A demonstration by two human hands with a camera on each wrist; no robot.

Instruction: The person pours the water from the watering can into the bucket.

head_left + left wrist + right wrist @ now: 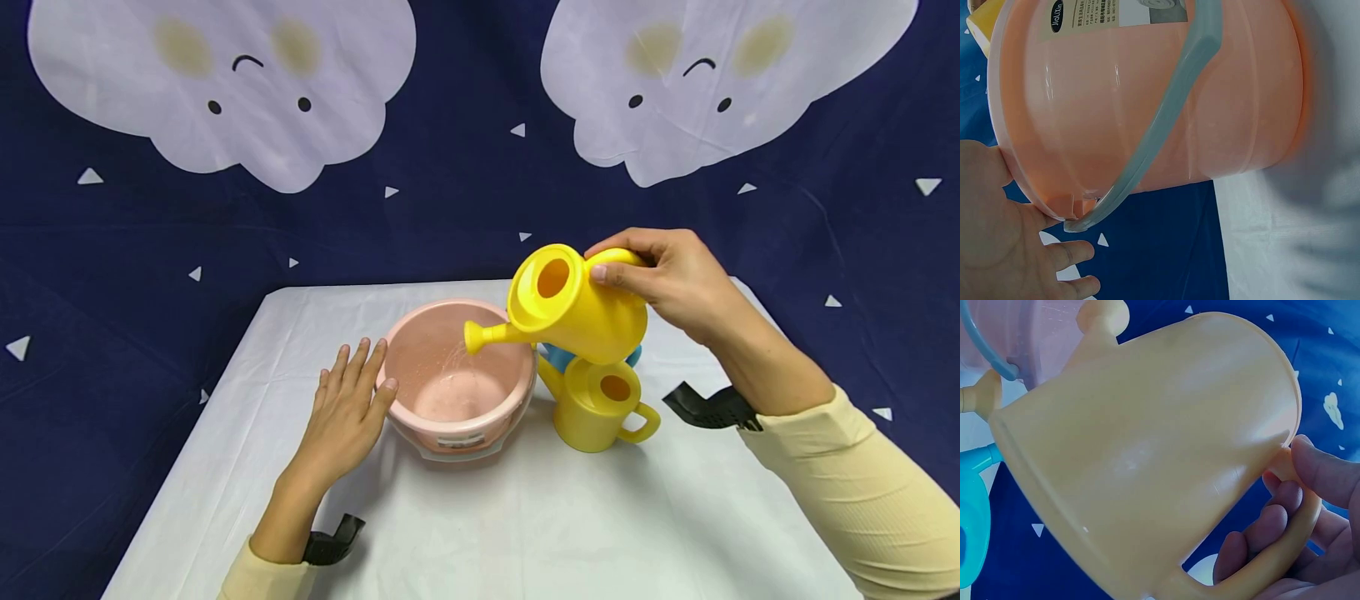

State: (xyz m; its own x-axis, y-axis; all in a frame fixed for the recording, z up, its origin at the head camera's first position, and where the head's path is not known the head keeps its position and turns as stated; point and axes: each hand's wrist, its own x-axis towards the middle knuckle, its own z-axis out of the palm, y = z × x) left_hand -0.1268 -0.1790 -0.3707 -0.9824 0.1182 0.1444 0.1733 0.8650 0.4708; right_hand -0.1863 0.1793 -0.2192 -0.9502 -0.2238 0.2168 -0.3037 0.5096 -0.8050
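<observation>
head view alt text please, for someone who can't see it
A person's right grip holds a tilted yellow watering can, sprinkling water into a pink bucket on a white table; the left grip touches the bucket's rim. A second yellow can stands beside the bucket.

navy backdrop (465, 192), 2 pale clouds (255, 137), white triangles (519, 130), white-covered table (570, 525)

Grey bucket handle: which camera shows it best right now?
Left wrist: there the grey handle runs large and unblocked across the outside of the pink bucket, though one end leaves the picture. The head view shows only a thin pale strip low on the bucket's front; the right wrist view catches a short section at upper left.
</observation>
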